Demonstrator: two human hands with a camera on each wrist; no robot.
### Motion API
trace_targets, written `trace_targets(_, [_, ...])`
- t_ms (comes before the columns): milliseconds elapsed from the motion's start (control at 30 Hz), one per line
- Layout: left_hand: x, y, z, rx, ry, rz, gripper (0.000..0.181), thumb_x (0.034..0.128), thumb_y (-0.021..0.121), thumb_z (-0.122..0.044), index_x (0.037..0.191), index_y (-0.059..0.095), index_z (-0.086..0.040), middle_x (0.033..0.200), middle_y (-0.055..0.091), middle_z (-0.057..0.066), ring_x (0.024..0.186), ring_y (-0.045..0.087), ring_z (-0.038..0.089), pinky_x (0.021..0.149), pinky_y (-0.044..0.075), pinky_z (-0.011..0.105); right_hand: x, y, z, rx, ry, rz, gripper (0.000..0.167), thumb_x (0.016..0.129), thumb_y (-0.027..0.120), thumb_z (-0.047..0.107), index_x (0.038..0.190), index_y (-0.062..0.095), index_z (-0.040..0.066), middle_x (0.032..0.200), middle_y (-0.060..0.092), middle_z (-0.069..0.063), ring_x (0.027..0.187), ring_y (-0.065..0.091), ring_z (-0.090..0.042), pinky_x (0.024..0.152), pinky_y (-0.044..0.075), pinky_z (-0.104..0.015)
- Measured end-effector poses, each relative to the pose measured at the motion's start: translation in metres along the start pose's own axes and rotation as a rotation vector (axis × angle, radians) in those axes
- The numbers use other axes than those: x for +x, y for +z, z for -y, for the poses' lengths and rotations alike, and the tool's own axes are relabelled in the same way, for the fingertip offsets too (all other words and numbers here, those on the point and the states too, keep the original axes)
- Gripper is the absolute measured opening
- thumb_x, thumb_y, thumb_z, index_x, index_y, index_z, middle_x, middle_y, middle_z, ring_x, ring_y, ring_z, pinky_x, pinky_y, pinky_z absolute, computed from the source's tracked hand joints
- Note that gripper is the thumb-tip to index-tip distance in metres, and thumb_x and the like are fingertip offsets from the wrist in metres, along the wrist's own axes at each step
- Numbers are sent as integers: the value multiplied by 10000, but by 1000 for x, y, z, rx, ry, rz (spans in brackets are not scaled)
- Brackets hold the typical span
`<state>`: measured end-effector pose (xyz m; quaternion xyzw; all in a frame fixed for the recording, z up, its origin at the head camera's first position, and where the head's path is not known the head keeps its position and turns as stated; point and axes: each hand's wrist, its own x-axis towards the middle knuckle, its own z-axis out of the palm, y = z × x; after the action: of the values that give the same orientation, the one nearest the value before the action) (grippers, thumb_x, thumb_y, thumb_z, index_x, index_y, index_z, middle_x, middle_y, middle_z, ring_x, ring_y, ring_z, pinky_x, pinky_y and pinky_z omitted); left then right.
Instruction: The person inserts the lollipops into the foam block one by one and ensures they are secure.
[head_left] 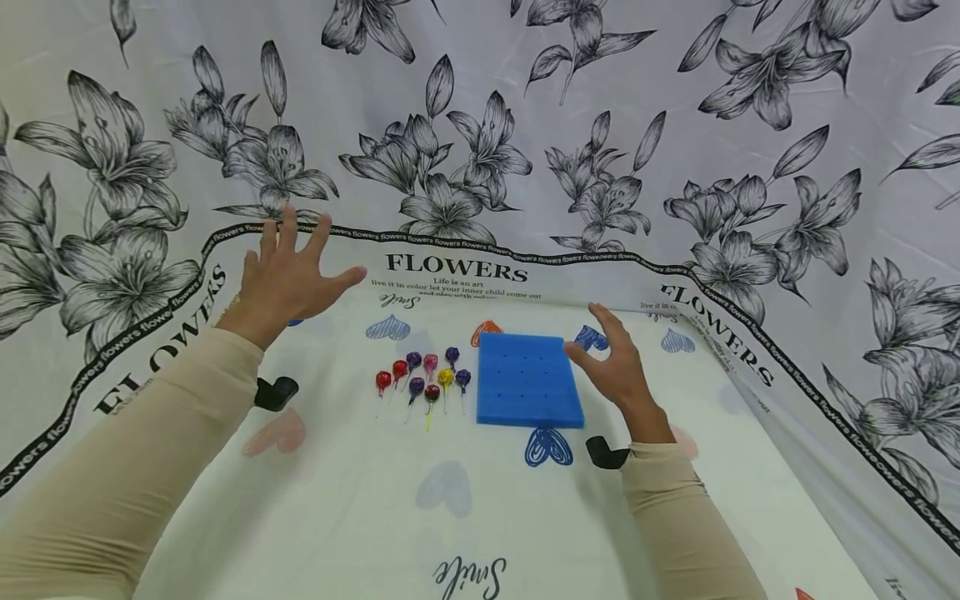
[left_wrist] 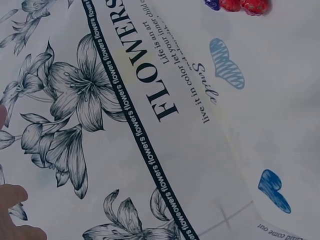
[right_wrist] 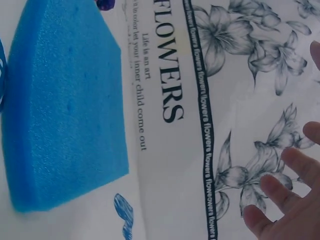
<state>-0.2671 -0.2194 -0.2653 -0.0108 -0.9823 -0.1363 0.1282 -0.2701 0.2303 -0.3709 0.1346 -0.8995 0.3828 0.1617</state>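
Observation:
A blue foam block (head_left: 528, 383) with rows of small holes lies flat on the white cloth. Left of it is a cluster of wrapped lollipops (head_left: 431, 367) in red, purple, pink and yellow, sticks towards me. My left hand (head_left: 288, 279) is raised left of and beyond the lollipops, fingers spread, holding nothing. Beside the block's right edge hovers my right hand (head_left: 618, 362), fingers apart and empty. The right wrist view shows those spread fingers (right_wrist: 287, 195) and the block's thick side (right_wrist: 20, 125). Only a few left fingertips (left_wrist: 15, 195) enter the left wrist view.
The tablecloth (head_left: 360, 508) carries printed hearts and words. Behind it hangs a flower-printed curtain (head_left: 480, 192) with a dark lettered band, wrapping round both sides. Black pieces (head_left: 276, 393) sit at both wrists.

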Motion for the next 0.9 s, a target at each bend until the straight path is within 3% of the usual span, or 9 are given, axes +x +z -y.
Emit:
trace_targets(233, [-1, 7, 1, 5, 13, -2, 968, 861, 379, -757, 1561, 16, -196, 1553, -196, 205, 1385, -144, 470, 1014, 47, 738, -10, 22, -19, 73, 61, 30, 778, 881, 637, 517, 1518, 321, 203, 1546, 285, -88, 1385, 266, -355, 1042, 278, -608])
trace_targets(400, [0, 9, 0, 6, 10, 5, 962, 861, 379, -757, 1563, 30, -199, 1552, -193, 209, 1382, -144, 478, 1015, 44, 737, -17, 33, -34, 132, 169, 131, 758, 892, 635, 504, 1518, 328, 205, 1543, 286, -111, 1372, 286, -360, 1053, 283, -587])
trace_targets(600, [1, 16, -1, -2, 20, 29, 956, 859, 388, -756, 1564, 46, -208, 1559, -182, 199, 1384, -112, 492, 1019, 57, 731, -26, 43, -48, 167, 295, 263, 739, 893, 634, 505, 1520, 320, 271, 1549, 262, -134, 1385, 238, -403, 1036, 262, -640])
trace_targets(900, [0, 23, -3, -19, 18, 67, 952, 863, 407, -743, 1565, 50, -209, 1554, -195, 195, 1385, -135, 478, 1024, 54, 724, -35, 57, -65, 171, 336, 297, 771, 870, 666, 506, 1518, 331, 256, 1563, 242, -99, 1395, 213, -410, 1048, 244, -631])
